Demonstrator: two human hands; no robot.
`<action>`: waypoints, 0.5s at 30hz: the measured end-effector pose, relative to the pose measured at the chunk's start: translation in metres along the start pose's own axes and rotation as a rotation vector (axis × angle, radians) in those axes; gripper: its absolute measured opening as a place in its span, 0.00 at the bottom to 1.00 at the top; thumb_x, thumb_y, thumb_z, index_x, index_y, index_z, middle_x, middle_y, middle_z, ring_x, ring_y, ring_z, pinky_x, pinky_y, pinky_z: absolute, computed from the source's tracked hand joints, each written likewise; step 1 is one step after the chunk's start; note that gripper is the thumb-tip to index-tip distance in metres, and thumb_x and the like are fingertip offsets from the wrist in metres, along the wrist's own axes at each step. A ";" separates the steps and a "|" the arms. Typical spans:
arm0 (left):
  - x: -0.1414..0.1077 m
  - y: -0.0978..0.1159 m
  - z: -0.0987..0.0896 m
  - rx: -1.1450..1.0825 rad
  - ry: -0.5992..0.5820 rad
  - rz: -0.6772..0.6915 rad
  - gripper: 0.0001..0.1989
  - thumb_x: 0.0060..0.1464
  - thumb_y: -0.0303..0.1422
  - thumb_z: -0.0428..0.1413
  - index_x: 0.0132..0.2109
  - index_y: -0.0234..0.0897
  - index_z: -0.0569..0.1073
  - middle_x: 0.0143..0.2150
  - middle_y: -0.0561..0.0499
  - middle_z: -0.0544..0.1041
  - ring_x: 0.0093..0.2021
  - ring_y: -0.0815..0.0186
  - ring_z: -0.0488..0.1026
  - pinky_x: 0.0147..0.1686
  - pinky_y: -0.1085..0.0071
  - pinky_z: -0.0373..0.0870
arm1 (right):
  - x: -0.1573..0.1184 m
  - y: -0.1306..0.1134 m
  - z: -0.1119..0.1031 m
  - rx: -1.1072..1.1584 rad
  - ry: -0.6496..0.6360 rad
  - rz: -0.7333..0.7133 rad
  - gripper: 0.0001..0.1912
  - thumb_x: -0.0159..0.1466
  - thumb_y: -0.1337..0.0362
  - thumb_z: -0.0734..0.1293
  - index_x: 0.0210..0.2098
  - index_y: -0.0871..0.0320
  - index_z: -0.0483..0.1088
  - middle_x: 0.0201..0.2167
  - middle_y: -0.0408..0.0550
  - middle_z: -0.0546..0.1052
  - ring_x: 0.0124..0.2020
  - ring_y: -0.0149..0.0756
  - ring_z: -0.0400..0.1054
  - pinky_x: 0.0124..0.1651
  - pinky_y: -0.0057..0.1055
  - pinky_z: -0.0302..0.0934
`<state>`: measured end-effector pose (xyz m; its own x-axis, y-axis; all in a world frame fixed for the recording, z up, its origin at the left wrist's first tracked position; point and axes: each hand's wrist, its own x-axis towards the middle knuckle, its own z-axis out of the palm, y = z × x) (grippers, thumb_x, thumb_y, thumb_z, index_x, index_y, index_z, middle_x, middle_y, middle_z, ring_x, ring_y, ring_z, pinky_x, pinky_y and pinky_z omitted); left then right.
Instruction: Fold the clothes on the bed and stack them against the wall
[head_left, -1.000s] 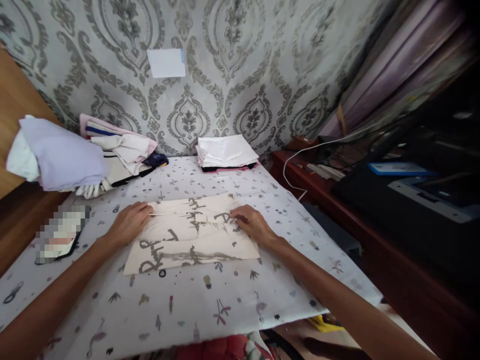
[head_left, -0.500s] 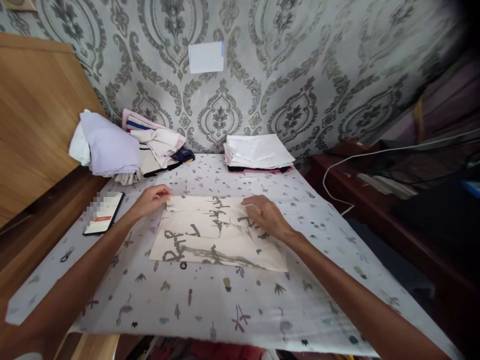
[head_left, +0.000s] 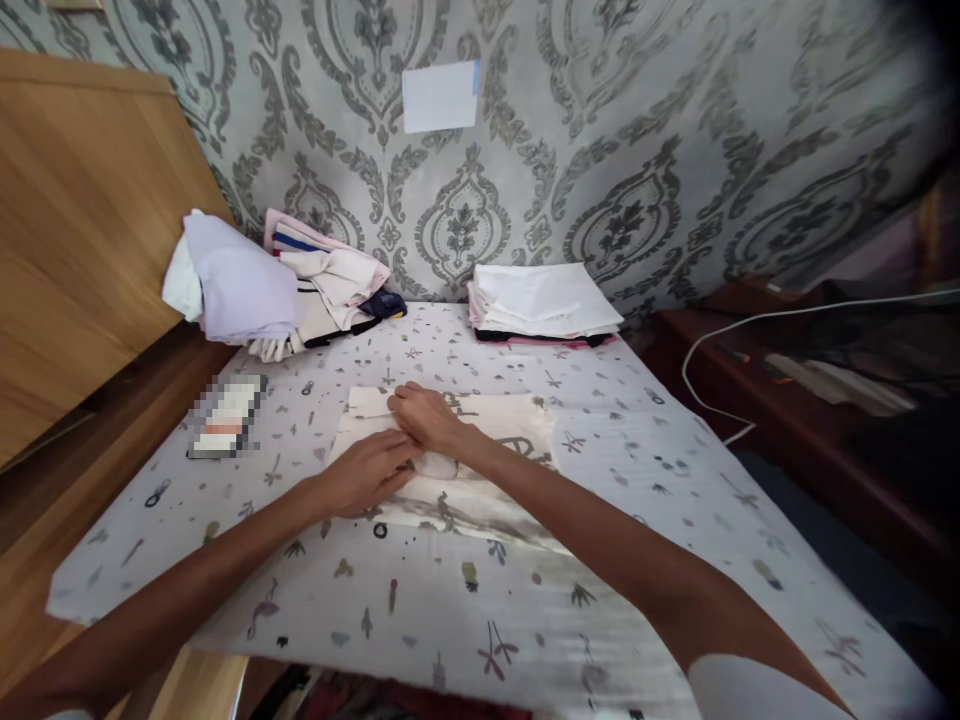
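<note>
A folded cream cloth (head_left: 480,490) with dark brush-like lettering, apparently a garment, lies on the patterned sheet in front of me. My right hand (head_left: 427,415) reaches across to its left half, with the fingers curled closed on the fabric. Just below and touching it, my left hand (head_left: 367,472) grips the same cloth, its fingertips pressed together near a raised fold. The fingertips of both hands are partly hidden. Beneath my right forearm, part of the cloth is covered from sight.
A phone (head_left: 229,415) lies left on the patterned sheet (head_left: 390,640). Behind it stands a pile of folded clothes (head_left: 240,285); a stack of white cloth (head_left: 544,300) sits back right. A wooden panel (head_left: 90,210) borders the left, and a white cable (head_left: 720,320) hangs right.
My right hand has moved left from the cloth's right side, and my left hand has come in beside it from the upper left corner. The cloth's folds and visible lettering differ; the view has shifted slightly.
</note>
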<state>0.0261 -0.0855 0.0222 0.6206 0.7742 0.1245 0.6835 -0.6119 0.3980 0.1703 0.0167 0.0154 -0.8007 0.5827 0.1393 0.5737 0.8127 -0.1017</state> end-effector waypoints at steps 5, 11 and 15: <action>0.008 -0.021 0.016 0.109 -0.035 0.000 0.27 0.69 0.45 0.41 0.66 0.33 0.62 0.65 0.37 0.68 0.66 0.52 0.63 0.65 0.54 0.58 | 0.002 0.007 0.000 0.235 0.134 0.164 0.09 0.66 0.70 0.61 0.39 0.58 0.73 0.39 0.50 0.78 0.42 0.39 0.68 0.40 0.31 0.59; 0.036 -0.054 0.017 0.191 -0.037 -0.085 0.35 0.67 0.53 0.41 0.67 0.30 0.58 0.69 0.31 0.61 0.69 0.47 0.57 0.64 0.51 0.57 | 0.001 0.013 -0.001 0.473 0.255 0.232 0.07 0.64 0.69 0.62 0.36 0.57 0.73 0.34 0.46 0.77 0.36 0.36 0.69 0.39 0.29 0.59; 0.021 -0.068 0.006 0.231 -0.045 -0.220 0.33 0.67 0.54 0.39 0.62 0.30 0.64 0.61 0.33 0.70 0.62 0.47 0.66 0.60 0.51 0.60 | -0.002 0.010 0.008 0.483 0.238 0.255 0.07 0.64 0.69 0.62 0.35 0.57 0.73 0.32 0.45 0.77 0.34 0.35 0.68 0.38 0.29 0.58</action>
<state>-0.0046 -0.0285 -0.0080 0.4609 0.8873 0.0161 0.8691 -0.4550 0.1938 0.1765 0.0241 0.0060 -0.5556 0.7888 0.2629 0.5547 0.5872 -0.5895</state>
